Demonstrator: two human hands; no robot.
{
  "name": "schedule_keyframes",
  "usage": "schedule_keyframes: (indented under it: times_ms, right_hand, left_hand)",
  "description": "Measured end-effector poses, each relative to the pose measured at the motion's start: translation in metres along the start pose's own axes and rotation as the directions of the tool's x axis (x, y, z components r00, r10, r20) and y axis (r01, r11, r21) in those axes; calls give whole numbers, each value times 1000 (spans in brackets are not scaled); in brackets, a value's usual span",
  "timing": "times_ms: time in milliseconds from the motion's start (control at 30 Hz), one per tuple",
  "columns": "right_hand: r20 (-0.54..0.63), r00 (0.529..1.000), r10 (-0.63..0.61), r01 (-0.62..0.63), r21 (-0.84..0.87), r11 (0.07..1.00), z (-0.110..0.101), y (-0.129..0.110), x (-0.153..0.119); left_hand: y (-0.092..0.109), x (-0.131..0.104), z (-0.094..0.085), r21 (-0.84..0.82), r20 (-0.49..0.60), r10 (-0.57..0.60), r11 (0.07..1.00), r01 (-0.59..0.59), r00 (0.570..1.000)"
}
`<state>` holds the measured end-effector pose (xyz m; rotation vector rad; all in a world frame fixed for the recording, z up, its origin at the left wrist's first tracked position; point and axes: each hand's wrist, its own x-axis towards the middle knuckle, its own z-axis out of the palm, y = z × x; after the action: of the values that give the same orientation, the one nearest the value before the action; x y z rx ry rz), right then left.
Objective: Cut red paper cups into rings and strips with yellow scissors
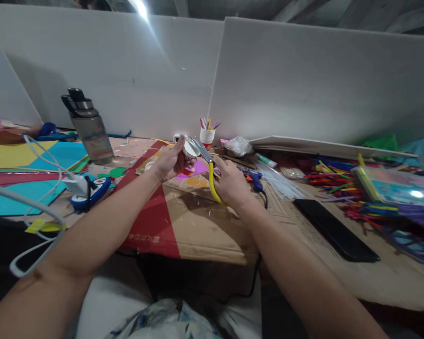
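My left hand (172,161) pinches a small white paper piece (191,148) above the cardboard. My right hand (231,182) grips a pair of scissors (212,181) with yellow handles, its fingers partly hidden by the grip. The metal blades point up and left, apart from each other, and lie across the white paper. Beneath the hands, a magenta paper scrap (198,168) and an orange paper piece (197,181) rest on the cardboard sheet (212,235), which has a red band on its left.
A water bottle (92,132) and a power strip (90,193) with cables stand left. Behind are a paper cup of pens (207,135) and white boards. To the right lie a blue glue gun (255,180), glue sticks (281,179), a black phone (334,228) and colourful pipe cleaners (339,181).
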<state>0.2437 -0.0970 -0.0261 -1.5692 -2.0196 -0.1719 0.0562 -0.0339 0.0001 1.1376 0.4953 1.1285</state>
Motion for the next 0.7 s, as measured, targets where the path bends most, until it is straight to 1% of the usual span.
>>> schedule_keyframes:
  times_ms: [167, 300, 433, 500, 600, 700]
  right_hand:
    - [-11, 1000, -9, 9, 20, 1000, 1, -1, -1]
    - [-2, 1000, 9, -9, -4, 1000, 2, -1, -1]
    - [-3, 1000, 23, -23, 0, 1000, 2, -1, -1]
    - [-21, 1000, 13, -12, 35, 999, 3, 0, -1]
    - [-51, 999, -6, 11, 96, 995, 5, 2, 0]
    - [-55, 998, -3, 10, 134, 991, 5, 3, 0]
  left_hand:
    - [0, 2, -1, -7, -29, -8, 1000, 8, 1000]
    - [-1, 1, 5, -20, -69, 0, 1000, -2, 998]
    - [-3, 0, 10, -35, -93, 35, 999, -38, 995]
    - [-5, -2, 11, -34, -78, 38, 999, -41, 996]
    - [-8, -4, 13, -27, -28, 41, 999, -42, 999]
    - [-10, -5, 14, -31, -15, 38, 999, -38, 999]
